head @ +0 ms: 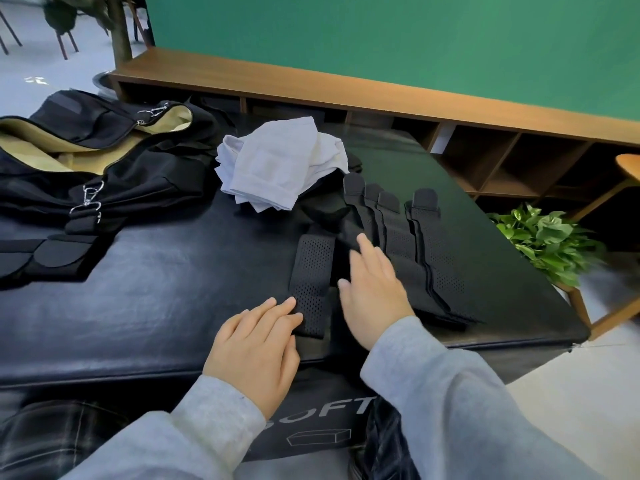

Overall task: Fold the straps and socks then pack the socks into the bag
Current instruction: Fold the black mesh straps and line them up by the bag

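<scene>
even soft daylight, glare on table (138, 289), blurred, bowed edges.

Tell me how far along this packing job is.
Done: several black straps lie side by side on the table. In hand: the left hand and right hand press flat on a folded strap. Left: the white socks sit in a loose heap, and the open bag shows none inside.

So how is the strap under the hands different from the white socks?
The folded strap is black with tiny holes; the white socks are pale and plain. The strap lies flat and neat near the table's front edge, while the socks sit farther back in a loose, crumpled pile. The left hand touches the strap; nothing touches the socks. Both are soft fabric on the black table.
</scene>
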Tool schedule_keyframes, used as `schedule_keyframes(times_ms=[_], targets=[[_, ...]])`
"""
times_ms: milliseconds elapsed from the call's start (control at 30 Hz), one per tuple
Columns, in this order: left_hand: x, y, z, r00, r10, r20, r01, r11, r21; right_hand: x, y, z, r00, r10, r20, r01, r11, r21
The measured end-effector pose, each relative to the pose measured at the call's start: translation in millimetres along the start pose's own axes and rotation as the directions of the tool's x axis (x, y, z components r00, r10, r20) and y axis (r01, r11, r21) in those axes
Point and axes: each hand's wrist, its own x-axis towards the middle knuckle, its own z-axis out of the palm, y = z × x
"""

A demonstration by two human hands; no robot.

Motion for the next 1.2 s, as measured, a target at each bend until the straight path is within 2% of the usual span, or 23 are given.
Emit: schedule_keyframes(times_ms=[100,200,367,567,800,867,967,1200], targets=[[0,1,-1,1.0,-0.01,0.006,0.01,1.0,-0.016,-3,4,-13,0.999,-0.004,-0.034,0.003,0.999,-0.045],[0,1,-4,0.999,-0.027,0.047,0.029,0.999,-0.041,-12,-5,-10,0.997,-0.073,0.022,0.075,0.993,-0.089],[3,-1,-9,0.987,-0.09,0.136,0.104,0.99,-0.096,-27,-15,11,0.995,-0.059,0.082,0.061,0.998,-0.029],[13,-8,-7,0.975,-0.132,0.181,0.153,0.982,-0.107,-32,-8,31,0.993,-0.115,-0.027,0.118,0.972,0.203],[18,-7,-7,0.984,-0.118,0.137,0.129,0.988,-0.08,-38,5,55,0.963,-0.136,-0.234,0.163,0.982,0.097],[18,-6,-8,0.985,-0.123,0.123,0.134,0.987,-0.084,-37,5,55,0.964,-0.136,-0.228,0.16,0.983,0.093],[21,-5,-8,0.97,-0.205,0.133,0.223,0.965,-0.136,-37,5,54,0.97,-0.131,-0.205,0.156,0.982,0.108],[31,-3,-10,0.946,-0.272,0.175,0.3,0.939,-0.165,-36,6,59,0.952,-0.138,-0.272,0.155,0.987,0.044]])
